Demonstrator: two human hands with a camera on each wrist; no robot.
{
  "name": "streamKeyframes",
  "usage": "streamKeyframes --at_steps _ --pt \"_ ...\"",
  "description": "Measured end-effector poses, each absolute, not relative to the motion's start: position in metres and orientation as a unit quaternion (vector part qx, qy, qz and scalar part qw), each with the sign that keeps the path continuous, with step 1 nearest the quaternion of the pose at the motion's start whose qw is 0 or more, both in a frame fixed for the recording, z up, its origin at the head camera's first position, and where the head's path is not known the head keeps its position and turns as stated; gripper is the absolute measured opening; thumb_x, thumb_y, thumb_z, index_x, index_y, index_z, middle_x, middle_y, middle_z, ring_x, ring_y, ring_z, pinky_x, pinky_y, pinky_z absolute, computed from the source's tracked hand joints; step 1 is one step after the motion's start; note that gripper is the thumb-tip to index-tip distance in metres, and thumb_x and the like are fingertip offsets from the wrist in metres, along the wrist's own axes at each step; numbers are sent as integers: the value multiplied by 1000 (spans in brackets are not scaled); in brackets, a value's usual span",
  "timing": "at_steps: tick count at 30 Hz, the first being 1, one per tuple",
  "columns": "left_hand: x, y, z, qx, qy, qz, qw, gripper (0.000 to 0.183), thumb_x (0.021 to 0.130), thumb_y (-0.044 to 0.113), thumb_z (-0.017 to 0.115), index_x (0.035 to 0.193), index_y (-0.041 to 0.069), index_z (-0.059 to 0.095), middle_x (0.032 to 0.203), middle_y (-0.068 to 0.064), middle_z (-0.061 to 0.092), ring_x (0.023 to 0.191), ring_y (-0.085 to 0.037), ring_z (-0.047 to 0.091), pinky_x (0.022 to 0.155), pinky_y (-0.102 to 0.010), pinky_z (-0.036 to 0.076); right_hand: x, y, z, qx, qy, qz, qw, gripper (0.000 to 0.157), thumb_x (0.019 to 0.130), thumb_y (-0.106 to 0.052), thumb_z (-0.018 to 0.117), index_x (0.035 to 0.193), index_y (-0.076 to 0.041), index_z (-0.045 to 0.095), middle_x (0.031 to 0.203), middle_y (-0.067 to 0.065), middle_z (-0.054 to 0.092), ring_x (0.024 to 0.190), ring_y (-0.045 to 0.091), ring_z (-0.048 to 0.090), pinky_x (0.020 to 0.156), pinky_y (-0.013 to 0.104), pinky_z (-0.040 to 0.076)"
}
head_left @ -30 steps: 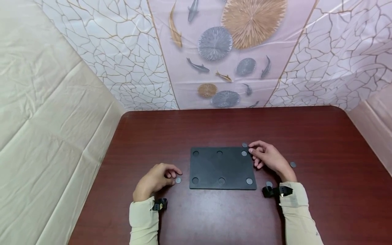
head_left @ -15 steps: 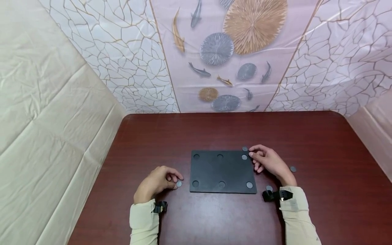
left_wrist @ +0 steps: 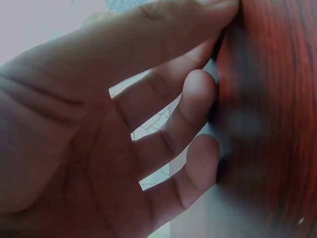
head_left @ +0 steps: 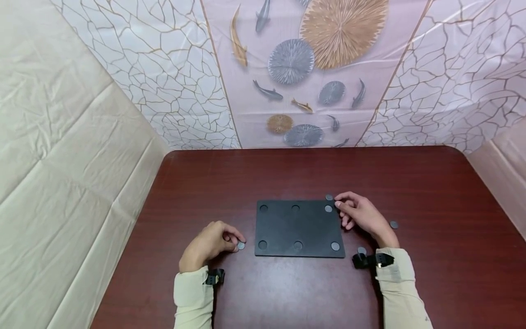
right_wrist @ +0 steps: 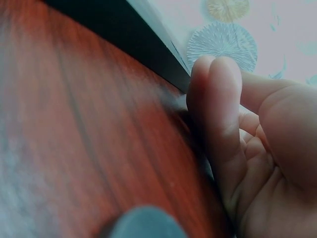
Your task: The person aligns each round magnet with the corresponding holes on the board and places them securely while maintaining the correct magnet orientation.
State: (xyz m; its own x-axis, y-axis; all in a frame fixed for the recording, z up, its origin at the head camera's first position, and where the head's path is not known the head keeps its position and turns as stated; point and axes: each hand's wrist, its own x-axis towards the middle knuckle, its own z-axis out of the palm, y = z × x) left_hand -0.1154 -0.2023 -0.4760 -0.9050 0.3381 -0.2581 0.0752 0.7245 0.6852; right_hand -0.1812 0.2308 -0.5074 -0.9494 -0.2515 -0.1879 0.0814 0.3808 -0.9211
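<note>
A flat black board (head_left: 298, 226) with round recesses lies on the table. One grey disc (head_left: 328, 209) fills its far right recess and another grey disc (head_left: 335, 246) its near right one. Left of the board, my left hand (head_left: 211, 242) has thumb and index finger at opposite edges of a small round grey disc (head_left: 241, 246) on the table. In the left wrist view the other fingertips (left_wrist: 203, 153) curl down close to the wood; the disc is hidden there. My right hand (head_left: 361, 214) rests by the board's far right corner, fingers loosely bent, no disc visible in it.
Loose discs lie around the right hand: a disc (head_left: 329, 197) by the board's far edge, a disc (head_left: 394, 225) right of the wrist, and a disc (head_left: 361, 251) beside the wrist camera (head_left: 361, 261). Patterned cloth (head_left: 164, 91) hangs behind the brown table (head_left: 205, 183).
My left index finger has come down closer to the disc, narrowing the gap to the thumb. The right hand stays beside the board's corner. The head view shifts slightly.
</note>
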Motion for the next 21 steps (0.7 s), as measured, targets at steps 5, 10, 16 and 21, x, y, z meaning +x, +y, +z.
streamKeyframes --at_steps 5,10,16,21 --pt "-114 -203 -475 116 905 362 190 23 88 -2 82 91 21 83 73 6 69 69 -10 62 70 -28 52 -182 231 -508 -54 820 -550 149 37 110 -19 59 138 6 55 83 17 62 57 19 66 54 37 60" --pt "-114 -204 -475 120 902 368 191 23 88 -5 79 91 18 81 74 4 68 69 -11 62 67 -27 52 -183 231 -507 -53 818 -552 154 39 111 -20 58 140 5 54 84 16 63 58 19 67 55 38 60" --pt "-114 -204 -476 126 904 362 187 21 90 -3 79 93 18 80 75 6 68 70 -11 62 66 -26 51 -183 230 -507 -53 814 -558 152 38 111 -19 59 139 6 54 83 15 63 57 18 66 54 38 60" --pt "-113 -203 -478 131 909 353 179 20 89 -1 79 95 19 78 76 7 67 70 -10 62 67 -26 51 -182 230 -507 -50 813 -560 154 38 110 -18 59 138 7 54 82 15 62 57 18 66 54 39 61"
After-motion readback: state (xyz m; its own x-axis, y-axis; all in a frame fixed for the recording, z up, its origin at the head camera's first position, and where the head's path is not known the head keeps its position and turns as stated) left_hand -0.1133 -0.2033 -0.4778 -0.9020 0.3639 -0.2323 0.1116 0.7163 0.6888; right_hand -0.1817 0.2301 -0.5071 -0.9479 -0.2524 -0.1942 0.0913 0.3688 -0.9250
